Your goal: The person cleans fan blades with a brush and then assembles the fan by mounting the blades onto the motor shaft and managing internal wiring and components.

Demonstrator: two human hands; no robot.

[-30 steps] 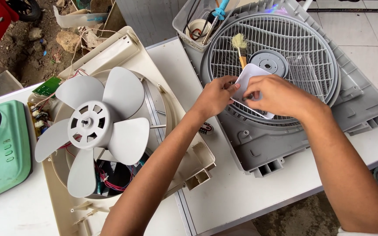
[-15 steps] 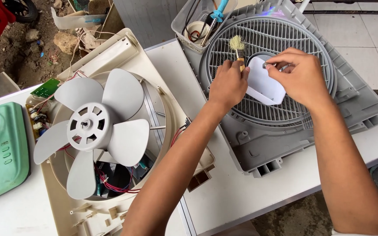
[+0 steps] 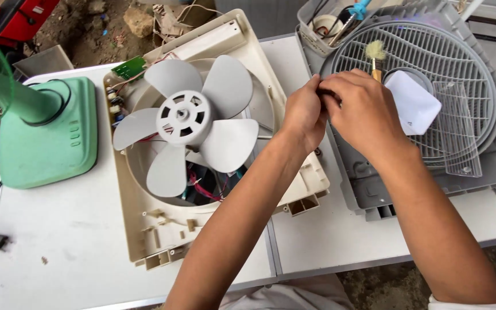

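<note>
My left hand [image 3: 302, 115] and my right hand [image 3: 363, 112] meet fingertip to fingertip at the left rim of the round grey fan grille [image 3: 431, 51]. Their fingers are curled and pinched together, and whatever is between them is hidden. A white sheet [image 3: 411, 103] lies loose on the grille's hub, just right of my right hand. A small brush [image 3: 374, 54] with a pale tuft rests on the grille above my hands. The grille sits in a grey square frame [image 3: 374, 189]. A clear slatted piece [image 3: 457, 129] lies on its right half.
Left of my arms lies a cream fan housing [image 3: 144, 229] with a grey bladed rotor [image 3: 188, 117] and exposed wires. A green fan base [image 3: 47, 138] stands at the far left on the white table [image 3: 58, 258]. A grey tub of tools [image 3: 322, 23] sits behind.
Both hands let go of the white sheet, which now lies on the grille hub. They moved left to the grille's rim and closed together there.
</note>
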